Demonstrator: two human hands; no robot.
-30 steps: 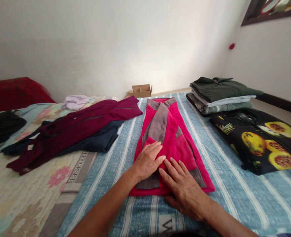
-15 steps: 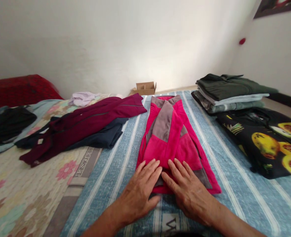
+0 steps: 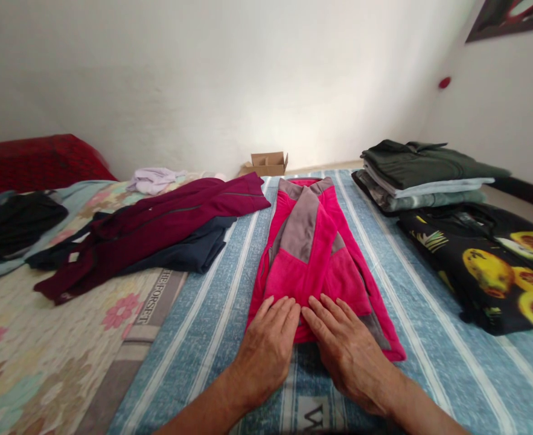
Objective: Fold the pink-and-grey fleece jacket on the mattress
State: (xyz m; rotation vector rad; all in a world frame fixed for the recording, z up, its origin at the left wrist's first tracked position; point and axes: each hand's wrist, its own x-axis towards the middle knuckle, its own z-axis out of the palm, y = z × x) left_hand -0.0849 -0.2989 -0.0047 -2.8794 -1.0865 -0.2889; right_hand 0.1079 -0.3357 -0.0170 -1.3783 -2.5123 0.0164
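We have both hands flat, fingers spread and gripping nothing, on the near end of the pink jacket (image 3: 314, 257): the left hand (image 3: 266, 347) beside the right hand (image 3: 347, 350), fingertips almost touching. The jacket lies lengthwise in a narrow strip on the striped blue blanket (image 3: 429, 338) of the bed, between the maroon garment (image 3: 157, 226) and the folded stack (image 3: 420, 172). We judge we are pressing the hem flat; taking hold of that end would call for curling our fingers under its edge.

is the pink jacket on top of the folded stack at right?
No, the pink jacket lies flat on the striped blanket under both hands, apart from the folded stack.
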